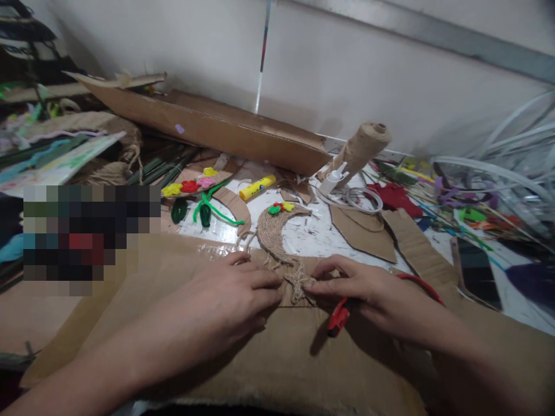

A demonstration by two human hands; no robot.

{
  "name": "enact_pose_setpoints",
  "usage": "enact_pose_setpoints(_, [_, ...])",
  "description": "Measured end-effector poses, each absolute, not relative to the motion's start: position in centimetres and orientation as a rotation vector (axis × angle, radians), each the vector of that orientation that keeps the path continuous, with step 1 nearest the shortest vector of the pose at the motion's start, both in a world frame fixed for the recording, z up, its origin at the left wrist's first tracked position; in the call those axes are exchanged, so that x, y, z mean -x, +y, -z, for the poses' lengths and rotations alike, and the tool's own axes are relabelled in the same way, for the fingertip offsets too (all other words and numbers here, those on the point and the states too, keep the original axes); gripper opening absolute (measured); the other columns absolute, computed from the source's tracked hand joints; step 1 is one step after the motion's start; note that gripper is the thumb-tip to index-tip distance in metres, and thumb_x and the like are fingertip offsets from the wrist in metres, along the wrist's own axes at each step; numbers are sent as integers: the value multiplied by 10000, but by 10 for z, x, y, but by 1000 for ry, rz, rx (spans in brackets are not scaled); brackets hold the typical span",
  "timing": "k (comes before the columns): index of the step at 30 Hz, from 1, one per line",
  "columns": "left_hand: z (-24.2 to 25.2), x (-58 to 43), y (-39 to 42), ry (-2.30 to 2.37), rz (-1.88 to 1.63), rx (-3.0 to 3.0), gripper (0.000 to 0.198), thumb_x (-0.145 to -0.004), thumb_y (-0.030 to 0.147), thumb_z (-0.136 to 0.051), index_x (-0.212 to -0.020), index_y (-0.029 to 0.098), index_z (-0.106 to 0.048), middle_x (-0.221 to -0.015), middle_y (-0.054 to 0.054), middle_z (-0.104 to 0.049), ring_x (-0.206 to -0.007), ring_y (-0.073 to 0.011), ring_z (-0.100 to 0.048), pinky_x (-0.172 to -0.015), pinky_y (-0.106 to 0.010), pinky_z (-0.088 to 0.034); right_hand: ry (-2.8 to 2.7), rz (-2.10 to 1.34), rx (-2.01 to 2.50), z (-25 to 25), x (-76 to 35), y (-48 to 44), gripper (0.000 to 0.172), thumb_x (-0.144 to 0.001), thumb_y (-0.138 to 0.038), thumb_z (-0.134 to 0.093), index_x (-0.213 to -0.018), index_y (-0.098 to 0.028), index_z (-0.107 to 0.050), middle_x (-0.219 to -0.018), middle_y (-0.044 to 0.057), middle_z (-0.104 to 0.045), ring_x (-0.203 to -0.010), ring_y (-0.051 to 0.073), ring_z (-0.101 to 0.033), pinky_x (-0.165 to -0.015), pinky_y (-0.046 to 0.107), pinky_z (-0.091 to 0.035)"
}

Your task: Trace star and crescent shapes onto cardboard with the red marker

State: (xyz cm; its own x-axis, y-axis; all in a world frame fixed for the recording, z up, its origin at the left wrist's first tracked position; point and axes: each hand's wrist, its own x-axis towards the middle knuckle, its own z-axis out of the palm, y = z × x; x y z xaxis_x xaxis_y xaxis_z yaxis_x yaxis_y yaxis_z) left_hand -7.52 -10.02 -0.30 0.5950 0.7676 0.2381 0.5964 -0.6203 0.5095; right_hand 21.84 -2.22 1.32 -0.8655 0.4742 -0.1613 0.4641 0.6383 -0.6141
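My left hand (pixel 234 294) and my right hand (pixel 347 286) meet over a tuft of loose jute twine (pixel 298 283), their fingertips pinching it from either side. The twine runs from a crescent of coiled jute (pixel 271 237), which carries small red, green and yellow flowers. Red-handled scissors (pixel 340 315) lie partly under my right palm, with their red loop (pixel 420 286) curving off to the right. Both hands rest on a wide cardboard sheet (pixel 260 370).
Ahead lie a yellow glue stick (pixel 257 188), pipe-cleaner flowers (pixel 191 186), a twine roll (pixel 359 151) and cardboard cutouts (pixel 362 231). A long cardboard piece (pixel 203 127) leans against the wall (pixel 347 58). A smartphone (pixel 474 271) lies at right, near white wire coils (pixel 489 173). A pixelated patch hides the left.
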Motion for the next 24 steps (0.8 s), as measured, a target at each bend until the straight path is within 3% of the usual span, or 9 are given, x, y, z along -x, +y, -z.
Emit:
enact_pose_setpoints(5, [-4, 69, -99, 1037, -450, -2496, 371, -1009, 148, -703, -1352, 290, -708, -1451, -25, -725, -1312, -260, -677, -1162, -458, -479, -2833, -1085, 854, -14, -219, -21, 616, -921, 50, -520, -1348, -302, -790, -1303, 67, -730, -1188, 206, -697, -1036, 335, -556])
enact_pose_setpoints(12, [15, 58, -103, 988, -474, -2588, 421, -1111, 216, -562, -1529, 243, -609, -1608, -60, -615, -1496, -264, -556, -1289, -494, -342, -2788, -1100, 789, -9, -221, -20, 545, -964, 30, -563, -1326, -304, -796, -1310, 53, -727, -1209, 185, -684, -1063, 292, -523])
enact_pose_setpoints(17, [17, 53, -104, 1027, -390, -2626, 409, -1138, 258, -505, -1534, 235, -604, -1572, -50, -649, -1451, -268, -590, -1275, -502, -326, -2766, -1098, 753, -10, -227, -14, 630, -938, 61, -538, -1399, -309, -757, -1359, 45, -735, -1230, 182, -698, -1076, 281, -523])
enact_pose_setpoints(24, [22, 51, -101, 992, -412, -2754, 391, -1153, 288, -462, -1498, 239, -638, -1512, -33, -699, -1375, -258, -653, -1222, -474, -359, -2688, -1135, 841, -16, -237, -3, 398, -995, -37, -646, -1316, -218, -797, -1321, 85, -753, -1210, 215, -718, -1073, 321, -529])
